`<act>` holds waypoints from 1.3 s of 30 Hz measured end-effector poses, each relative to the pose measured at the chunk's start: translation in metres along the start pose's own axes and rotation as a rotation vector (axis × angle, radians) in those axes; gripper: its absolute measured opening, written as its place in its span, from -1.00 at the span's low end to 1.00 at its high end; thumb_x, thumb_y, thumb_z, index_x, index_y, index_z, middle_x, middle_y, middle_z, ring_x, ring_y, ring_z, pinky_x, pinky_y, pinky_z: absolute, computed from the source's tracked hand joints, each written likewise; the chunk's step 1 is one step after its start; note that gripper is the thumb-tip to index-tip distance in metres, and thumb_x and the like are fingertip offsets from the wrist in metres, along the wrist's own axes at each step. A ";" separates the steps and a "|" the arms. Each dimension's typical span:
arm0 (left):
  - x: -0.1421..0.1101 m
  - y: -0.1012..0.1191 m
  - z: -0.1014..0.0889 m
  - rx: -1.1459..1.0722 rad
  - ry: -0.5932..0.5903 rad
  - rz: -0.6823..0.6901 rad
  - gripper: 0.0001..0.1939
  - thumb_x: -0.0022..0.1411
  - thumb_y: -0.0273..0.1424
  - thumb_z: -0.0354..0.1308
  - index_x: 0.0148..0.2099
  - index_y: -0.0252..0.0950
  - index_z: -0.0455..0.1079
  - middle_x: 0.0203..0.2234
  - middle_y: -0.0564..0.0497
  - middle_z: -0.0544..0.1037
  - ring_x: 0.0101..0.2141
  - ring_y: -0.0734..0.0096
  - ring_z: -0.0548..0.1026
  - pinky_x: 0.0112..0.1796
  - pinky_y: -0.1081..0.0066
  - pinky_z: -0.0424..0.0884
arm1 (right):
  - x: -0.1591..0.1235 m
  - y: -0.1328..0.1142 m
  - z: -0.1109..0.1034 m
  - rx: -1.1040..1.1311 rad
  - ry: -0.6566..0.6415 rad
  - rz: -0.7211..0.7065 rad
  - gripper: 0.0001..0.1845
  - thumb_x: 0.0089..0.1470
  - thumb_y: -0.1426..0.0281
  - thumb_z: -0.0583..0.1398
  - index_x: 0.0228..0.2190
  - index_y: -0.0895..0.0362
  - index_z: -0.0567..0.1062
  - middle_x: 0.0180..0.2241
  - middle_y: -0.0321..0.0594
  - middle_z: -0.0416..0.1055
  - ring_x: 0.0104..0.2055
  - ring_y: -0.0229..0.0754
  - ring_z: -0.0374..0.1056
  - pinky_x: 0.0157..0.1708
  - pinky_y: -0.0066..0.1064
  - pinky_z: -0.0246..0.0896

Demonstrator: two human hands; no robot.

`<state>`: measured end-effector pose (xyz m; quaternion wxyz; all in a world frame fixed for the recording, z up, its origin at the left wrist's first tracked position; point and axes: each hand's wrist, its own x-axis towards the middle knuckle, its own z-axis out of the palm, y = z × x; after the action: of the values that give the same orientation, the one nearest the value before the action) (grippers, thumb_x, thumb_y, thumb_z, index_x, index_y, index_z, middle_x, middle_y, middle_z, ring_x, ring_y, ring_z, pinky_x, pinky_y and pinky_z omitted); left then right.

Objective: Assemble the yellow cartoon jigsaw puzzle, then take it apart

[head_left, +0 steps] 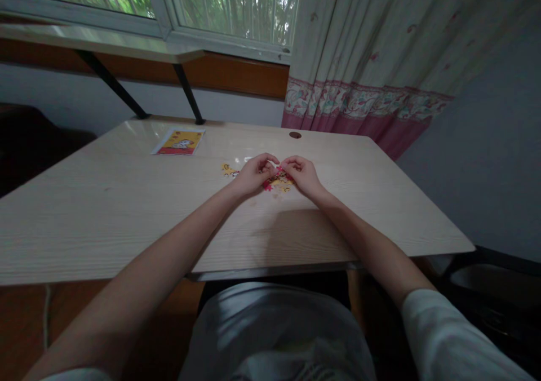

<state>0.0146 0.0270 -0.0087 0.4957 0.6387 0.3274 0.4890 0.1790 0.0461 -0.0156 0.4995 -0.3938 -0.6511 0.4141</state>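
Both my hands meet over a small cluster of puzzle pieces (279,182) in yellow and pink on the pale wooden table (127,212). My left hand (255,173) has its fingers curled and pinched at a pink piece. Facing it, my right hand (302,175) also pinches with bent fingers at the same spot. Their fingertips nearly touch. A loose yellow piece (229,170) lies just left of my left hand.
A yellow and red picture card (178,142) lies at the table's far left. A round cable hole (295,134) sits near the far edge. Behind are a window shelf on black brackets (110,79) and a patterned curtain (363,88).
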 end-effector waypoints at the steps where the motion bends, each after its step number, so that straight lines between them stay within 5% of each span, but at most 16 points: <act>1: 0.000 0.000 0.000 0.003 0.001 0.005 -0.82 0.06 -0.54 0.16 -0.22 -0.30 0.35 -0.60 0.14 0.34 -0.60 0.62 0.27 -0.53 0.56 0.18 | 0.000 0.000 0.000 -0.003 0.002 -0.003 -0.77 -0.10 0.24 0.24 -0.45 0.15 0.43 -0.57 -0.34 0.35 -0.53 -0.35 0.24 -0.47 -0.48 0.16; 7: 0.002 -0.006 -0.003 0.127 0.037 0.006 -0.84 0.09 -0.53 0.13 -0.22 -0.31 0.39 -0.60 0.11 0.34 -0.58 0.59 0.27 -0.53 0.55 0.19 | -0.002 0.001 -0.001 -0.134 0.021 -0.039 -0.79 -0.05 0.27 0.21 -0.43 0.18 0.44 -0.55 -0.30 0.37 -0.51 -0.34 0.26 -0.48 -0.48 0.16; 18: 0.006 0.004 -0.022 0.642 0.106 0.003 -0.80 0.11 -0.41 0.11 -0.27 -0.34 0.53 -0.47 -0.04 0.55 -0.50 0.46 0.36 -0.44 0.46 0.23 | -0.009 -0.013 -0.019 -0.751 -0.102 -0.243 -0.80 0.05 0.35 0.15 -0.33 0.14 0.55 -0.45 -0.20 0.44 -0.36 -0.22 0.30 -0.31 -0.40 0.14; 22: 0.007 0.003 -0.027 0.739 -0.015 -0.018 -0.79 0.09 -0.42 0.10 -0.30 -0.33 0.55 -0.52 -0.04 0.54 -0.54 0.45 0.34 -0.44 0.44 0.22 | -0.008 -0.011 -0.021 -0.790 -0.181 -0.263 -0.79 0.07 0.35 0.14 -0.33 0.13 0.56 -0.44 -0.20 0.45 -0.34 -0.21 0.30 -0.28 -0.39 0.14; 25: 0.006 0.006 -0.028 0.867 -0.090 0.032 -0.77 0.10 -0.41 0.09 -0.26 -0.33 0.55 -0.46 -0.08 0.54 -0.43 0.36 0.40 -0.32 0.38 0.28 | -0.005 -0.007 -0.022 -0.840 -0.239 -0.322 -0.80 0.07 0.37 0.15 -0.33 0.13 0.57 -0.38 -0.19 0.48 -0.28 -0.19 0.31 -0.18 -0.36 0.12; 28: 0.002 0.015 -0.032 1.145 0.007 0.062 -0.72 0.15 -0.38 0.03 -0.22 -0.35 0.53 -0.32 -0.18 0.51 -0.22 0.17 0.40 -0.16 0.25 0.29 | -0.002 -0.004 -0.025 -0.865 -0.198 -0.333 -0.79 0.09 0.35 0.14 -0.29 0.15 0.55 -0.29 -0.14 0.49 -0.20 -0.15 0.31 -0.10 -0.32 0.10; 34: -0.010 0.035 -0.050 1.541 0.262 -0.252 -0.66 0.19 -0.47 -0.09 -0.11 -0.48 0.44 -0.16 -0.38 0.41 -0.11 -0.11 0.35 -0.23 0.06 0.37 | 0.001 -0.002 -0.040 -0.981 -0.203 -0.290 -0.76 0.11 0.41 0.10 -0.22 0.19 0.52 -0.21 -0.08 0.46 -0.12 -0.12 0.30 -0.05 -0.29 0.11; 39: -0.010 0.026 -0.057 1.519 0.191 -0.387 -0.71 0.11 -0.51 -0.01 -0.17 -0.44 0.46 -0.27 -0.34 0.48 -0.23 -0.01 0.44 -0.26 0.12 0.40 | 0.002 0.002 -0.050 -1.059 -0.237 -0.207 -0.76 0.09 0.46 0.09 -0.23 0.20 0.52 -0.24 -0.06 0.45 -0.17 -0.14 0.32 -0.09 -0.32 0.15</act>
<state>-0.0448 0.0281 0.0144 -0.0302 0.6894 0.7182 0.0893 0.2277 0.0558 -0.0087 0.1943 -0.4759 -0.8575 0.0203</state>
